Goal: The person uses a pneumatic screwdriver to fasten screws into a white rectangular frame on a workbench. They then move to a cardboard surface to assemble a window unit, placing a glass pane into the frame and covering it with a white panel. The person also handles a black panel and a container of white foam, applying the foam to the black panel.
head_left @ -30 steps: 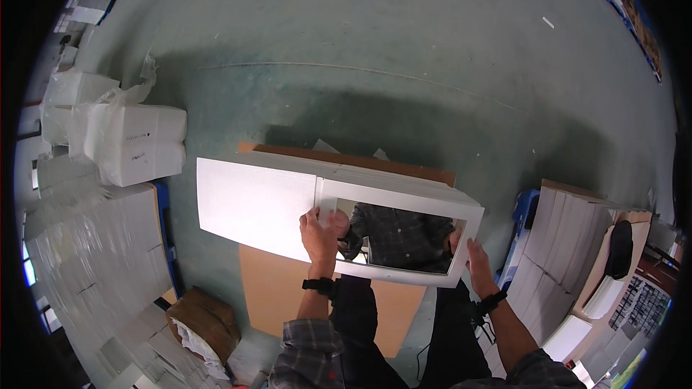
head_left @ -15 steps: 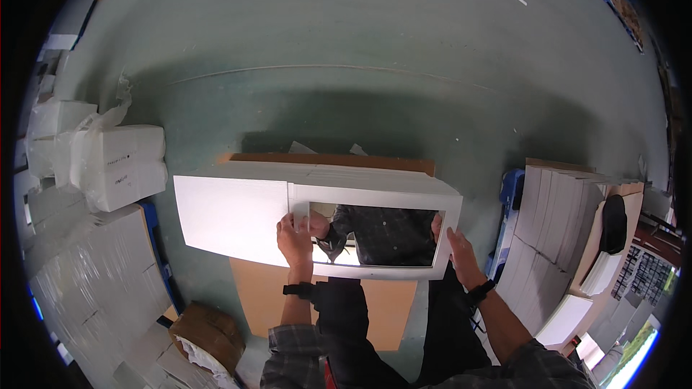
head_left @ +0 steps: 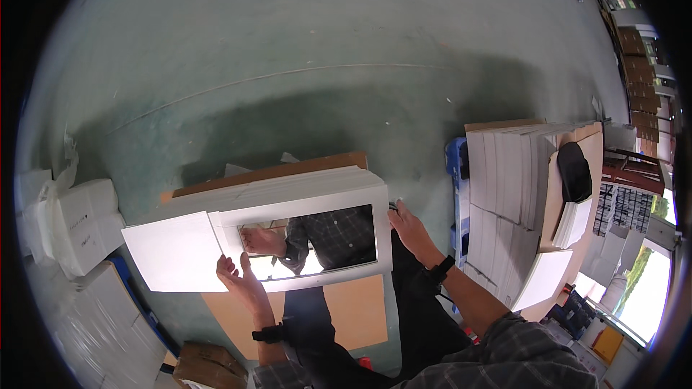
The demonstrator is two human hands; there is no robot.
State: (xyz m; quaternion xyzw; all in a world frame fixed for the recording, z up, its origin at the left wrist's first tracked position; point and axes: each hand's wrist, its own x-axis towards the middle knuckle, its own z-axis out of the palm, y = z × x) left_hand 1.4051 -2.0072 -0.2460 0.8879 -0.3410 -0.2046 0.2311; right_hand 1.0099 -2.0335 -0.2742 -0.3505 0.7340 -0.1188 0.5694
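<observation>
A white-framed mirror panel lies on a long stack of white boards in front of me, reflecting a plaid sleeve and a hand. A plain white panel adjoins it on the left. My left hand is at the mirror's lower left corner, its fingers spread and holding nothing. Beside the frame's right edge, my right hand has its fingers bent together. A small dark spot shows at its fingertips, too small to make out.
Tall stacked white boards stand on a blue pallet at right, with a black object on top. Plastic-wrapped stacks and white packages are at left. A brown box sits low left; a tan board lies near my legs.
The view has shifted right, so the stack appears further left and tilted. My left hand has opened off the frame's left side; my right hand has come away from its right edge.
</observation>
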